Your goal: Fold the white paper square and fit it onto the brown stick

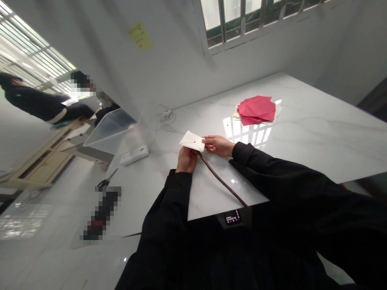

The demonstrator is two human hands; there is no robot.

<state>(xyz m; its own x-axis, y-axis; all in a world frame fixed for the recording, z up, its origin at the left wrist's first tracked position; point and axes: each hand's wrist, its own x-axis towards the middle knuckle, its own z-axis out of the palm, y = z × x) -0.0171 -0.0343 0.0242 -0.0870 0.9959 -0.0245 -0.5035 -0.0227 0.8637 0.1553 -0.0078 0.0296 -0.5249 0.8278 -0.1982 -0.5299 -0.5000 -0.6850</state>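
A small cream-white envelope-like pouch (190, 141) with a round snap or stud on its flap is held above the white table. My left hand (186, 161) supports it from below, fingers partly hidden behind it. At its right edge, my right hand (219, 146) pinches it between thumb and fingers. From beneath the pouch a thin brown strap or cord (222, 180) runs down to the table's front edge. Whether it is joined to the pouch is hidden.
Red sheets (256, 110) lie piled at the back right. To the left are a white power strip (135, 155), black scissors (104, 183), a blurred-out dark object (101, 215) and a clear plastic bin (111, 127). A lit screen (232, 216) shows below the table edge. Two people are at far left.
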